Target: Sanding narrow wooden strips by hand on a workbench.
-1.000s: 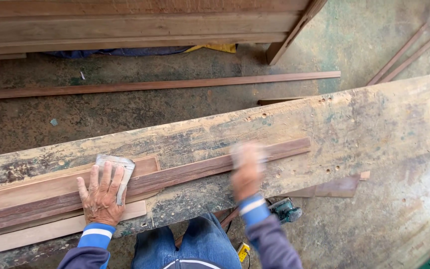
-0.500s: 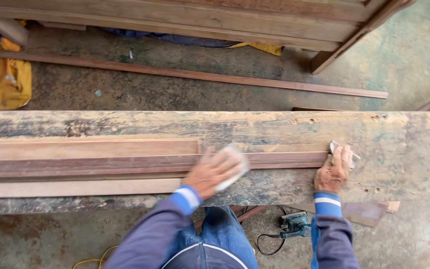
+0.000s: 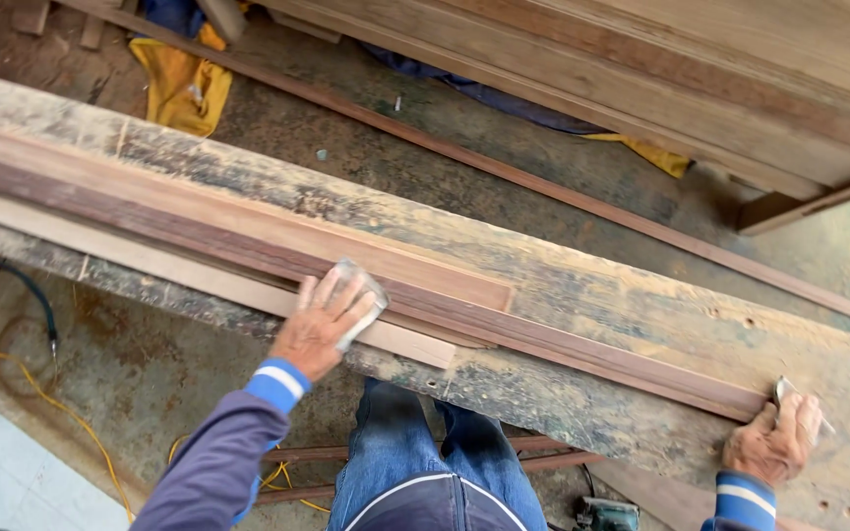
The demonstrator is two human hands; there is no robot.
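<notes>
- While I look down from the head view, my left hand (image 3: 325, 323) lies flat on a sandpaper pad (image 3: 361, 295), fingers spread and pressing it onto the dark strip (image 3: 543, 339) near the middle of the bench (image 3: 641, 305).
- That strip runs from far left to near right, with a paler board (image 3: 248, 221) touching its far side and a thin pale batten (image 3: 199, 275) along its near side.
- At the right end, my right hand (image 3: 774, 442) pinches a second small pad (image 3: 789, 390) between thumb and curled fingers, just beside the strip's end.
- Risk, as I judge it: the strip lies unclamped, so a hard push could slide it off the bench's near edge.
- Spread fingertips riding the strip's edge could pick up splinters.
- A cord (image 3: 22, 285) and yellow cable (image 3: 61, 413) trail on the floor at near left; a foot could snag them.
</notes>
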